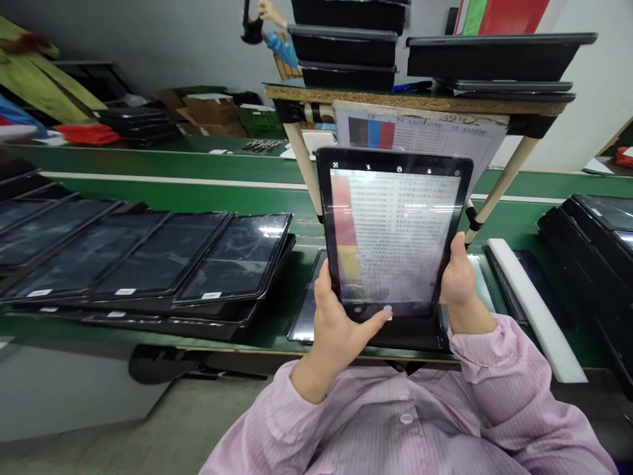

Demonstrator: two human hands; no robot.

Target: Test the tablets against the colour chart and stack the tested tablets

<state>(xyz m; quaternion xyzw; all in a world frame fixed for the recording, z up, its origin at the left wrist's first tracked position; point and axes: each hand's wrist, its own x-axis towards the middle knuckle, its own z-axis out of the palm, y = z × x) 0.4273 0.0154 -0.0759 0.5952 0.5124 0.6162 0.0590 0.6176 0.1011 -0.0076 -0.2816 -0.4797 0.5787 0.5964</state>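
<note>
I hold a black tablet upright in front of me with both hands. Its lit screen shows a camera picture of the printed chart that hangs from the shelf behind it. My left hand grips the tablet's lower left corner, and its thumb reaches across to a button at the bottom of the screen. Around the right edge, near the bottom, closes my right hand. Both arms are in pink striped sleeves.
Overlapping dark tablets lie in a row on the green bench to the left. More tablets and a white foam strip lie at the right. Black trays stack on a raised shelf. A second person's hand shows behind.
</note>
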